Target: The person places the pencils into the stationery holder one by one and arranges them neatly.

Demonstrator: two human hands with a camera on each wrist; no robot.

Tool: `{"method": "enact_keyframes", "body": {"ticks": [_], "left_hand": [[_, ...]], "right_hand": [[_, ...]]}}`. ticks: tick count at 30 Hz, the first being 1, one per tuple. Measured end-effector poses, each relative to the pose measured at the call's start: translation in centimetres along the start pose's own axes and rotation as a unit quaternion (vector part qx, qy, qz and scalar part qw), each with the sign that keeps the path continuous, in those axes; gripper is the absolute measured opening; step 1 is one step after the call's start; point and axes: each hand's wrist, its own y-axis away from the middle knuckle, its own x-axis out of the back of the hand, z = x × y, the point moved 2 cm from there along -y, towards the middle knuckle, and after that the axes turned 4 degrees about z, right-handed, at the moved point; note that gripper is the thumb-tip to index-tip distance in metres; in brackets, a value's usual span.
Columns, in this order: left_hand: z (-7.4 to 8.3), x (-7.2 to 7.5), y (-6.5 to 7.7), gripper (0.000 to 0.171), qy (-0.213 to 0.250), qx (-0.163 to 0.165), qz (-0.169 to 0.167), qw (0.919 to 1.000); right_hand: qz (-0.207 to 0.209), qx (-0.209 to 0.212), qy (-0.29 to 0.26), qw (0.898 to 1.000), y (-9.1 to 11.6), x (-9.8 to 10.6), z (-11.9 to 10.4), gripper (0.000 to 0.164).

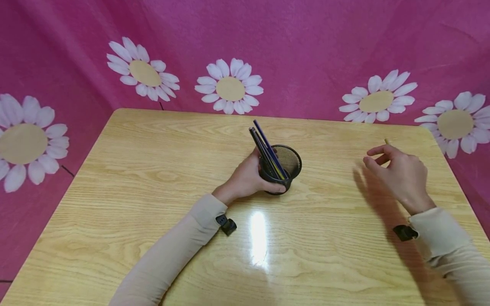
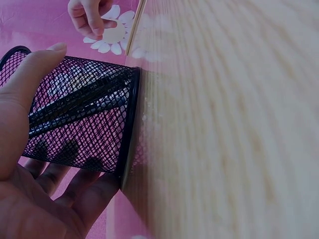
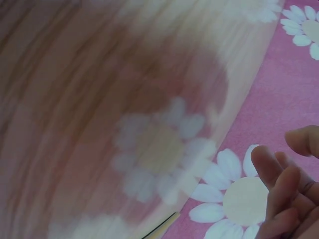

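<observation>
My left hand [image 1: 249,176] grips a black mesh pencil cup [image 1: 289,163], thumb on the near side and fingers round the far side. Inside the cup lean several dark pencils [image 1: 264,146], their ends sticking out at the upper left. The left wrist view shows the mesh wall [image 2: 94,124] between thumb and fingers, with the cup's base close to the tabletop. To the right, my right hand [image 1: 402,174] hovers over the table with loosely bent fingers and nothing in them. A yellow and black pencil [image 3: 162,225] lies beyond it, mostly hidden by the hand in the head view.
A wood-grain table [image 1: 153,170] spreads under both hands, glossy with a bright reflection [image 1: 258,238] near the middle. A pink cloth with large white daisies [image 1: 298,55] hangs behind the table and along its left side.
</observation>
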Motion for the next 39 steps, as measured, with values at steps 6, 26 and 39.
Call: {"method": "enact_keyframes", "body": {"ticks": [6, 26, 39], "left_hand": [[0.0, 0.0, 0.0, 0.099, -0.007, 0.005, 0.004, 1.0000], [0.0, 0.0, 0.1, 0.100, 0.001, 0.011, -0.001, 0.9999], [0.0, 0.1, 0.1, 0.101, -0.004, 0.011, -0.002, 0.9999]], "right_hand": [[-0.012, 0.004, 0.028, 1.000, -0.2, 0.0, 1.1, 0.029], [-0.087, -0.069, 0.081, 0.991, -1.1, 0.8, 4.9, 0.043], [-0.124, -0.098, 0.110, 0.981, -1.4, 1.3, 7.5, 0.042]]}}
